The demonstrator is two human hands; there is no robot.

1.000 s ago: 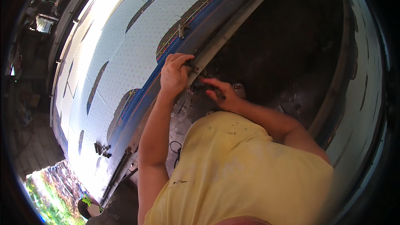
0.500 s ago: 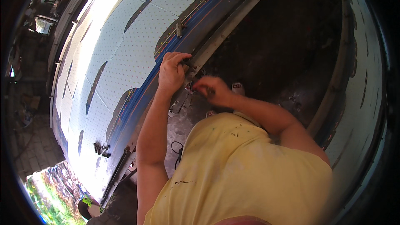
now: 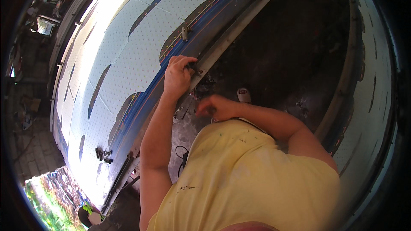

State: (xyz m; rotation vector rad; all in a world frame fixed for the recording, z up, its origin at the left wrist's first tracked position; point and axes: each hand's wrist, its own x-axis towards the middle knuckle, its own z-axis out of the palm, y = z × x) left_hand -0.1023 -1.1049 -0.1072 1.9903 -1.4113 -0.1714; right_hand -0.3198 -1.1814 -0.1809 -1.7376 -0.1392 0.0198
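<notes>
At the near edge of a long table (image 3: pixel 128 47) covered with a pale, dotted pattern sheet, my left hand (image 3: pixel 177 78) is closed on a small dark metal piece (image 3: pixel 195 66), partly hidden by its fingers. The piece sits against the metal rail (image 3: pixel 212 58) along the table's side. Lower and to the right, my right hand (image 3: pixel 217 108) is in front of my body, away from the rail. Motion smears its curled fingers, so whether they hold anything cannot be made out.
A small metal clip (image 3: pixel 184 34) lies on the blue border strip farther up the table. Several small metal parts (image 3: pixel 103 155) lie at its lower left. A second patterned table (image 3: pixel 374 72) runs along the right, across a dark floor. A black cable (image 3: pixel 181 159) hangs beside me.
My right hand has drawn back from beside the rail, down toward my body. My left hand stays on the metal piece, almost unmoved.
</notes>
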